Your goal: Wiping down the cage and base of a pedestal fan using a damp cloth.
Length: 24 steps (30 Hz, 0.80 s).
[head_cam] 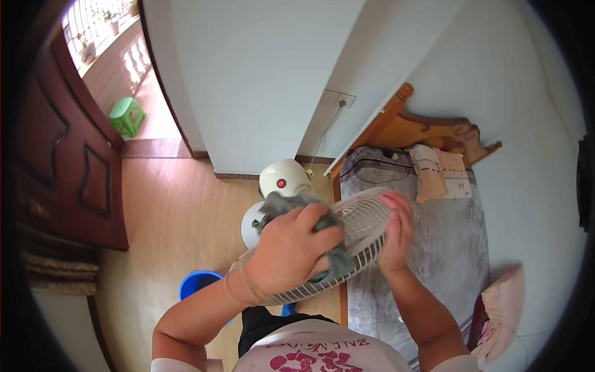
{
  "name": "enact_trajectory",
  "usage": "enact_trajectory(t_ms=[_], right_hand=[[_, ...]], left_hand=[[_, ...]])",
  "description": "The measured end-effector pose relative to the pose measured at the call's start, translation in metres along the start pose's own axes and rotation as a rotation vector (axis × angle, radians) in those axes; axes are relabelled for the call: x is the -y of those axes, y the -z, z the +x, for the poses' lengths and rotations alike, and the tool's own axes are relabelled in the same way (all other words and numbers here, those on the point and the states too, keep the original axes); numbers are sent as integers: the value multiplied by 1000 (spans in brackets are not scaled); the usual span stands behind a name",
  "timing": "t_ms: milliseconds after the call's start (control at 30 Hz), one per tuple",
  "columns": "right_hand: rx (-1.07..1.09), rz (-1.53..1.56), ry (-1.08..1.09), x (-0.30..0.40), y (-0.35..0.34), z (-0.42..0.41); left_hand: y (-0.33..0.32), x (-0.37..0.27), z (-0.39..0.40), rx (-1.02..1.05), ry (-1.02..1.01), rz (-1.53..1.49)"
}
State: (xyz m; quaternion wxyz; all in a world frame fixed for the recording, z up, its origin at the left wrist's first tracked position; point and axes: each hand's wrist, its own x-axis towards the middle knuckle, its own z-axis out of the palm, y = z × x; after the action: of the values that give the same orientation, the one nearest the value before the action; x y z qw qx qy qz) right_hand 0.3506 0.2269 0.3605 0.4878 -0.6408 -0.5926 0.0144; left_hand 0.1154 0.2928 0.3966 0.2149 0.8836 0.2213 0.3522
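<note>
My left hand point(293, 246) grips a crumpled grey-green cloth point(341, 260) and presses it against a round white wire fan guard point(297, 294). The guard is tilted in front of my body. On its right side, my right hand point(397, 232) holds the rim, fingers at the upper edge. Part of the guard is hidden behind my left hand and the cloth. Just beyond them is a white rounded appliance housing point(286, 174) with a red button. A white disc-shaped part point(251, 228) shows below it, partly covered by the cloth.
A blue bucket point(197, 281) stands on the wood-look floor point(158, 223), partly behind my left forearm. To the right is a bed point(418, 246) with folded textiles point(434, 174). A power cord point(325, 132) runs to a wall socket. A green stool point(128, 116) stands past the open door point(69, 139).
</note>
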Motion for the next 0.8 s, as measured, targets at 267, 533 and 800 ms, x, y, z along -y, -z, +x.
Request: enact_trajectory(t_ms=[267,533,800], right_hand=[[-144,-56,106,-4,-9,6],[-227,-27,99,-7,-9,1],[-247,-24,72,-6,-14,4]], left_hand=[[-21,-2,44,38,70,25],[6,17,-35,32,270,157],[12,27,-114,-56,402,165]])
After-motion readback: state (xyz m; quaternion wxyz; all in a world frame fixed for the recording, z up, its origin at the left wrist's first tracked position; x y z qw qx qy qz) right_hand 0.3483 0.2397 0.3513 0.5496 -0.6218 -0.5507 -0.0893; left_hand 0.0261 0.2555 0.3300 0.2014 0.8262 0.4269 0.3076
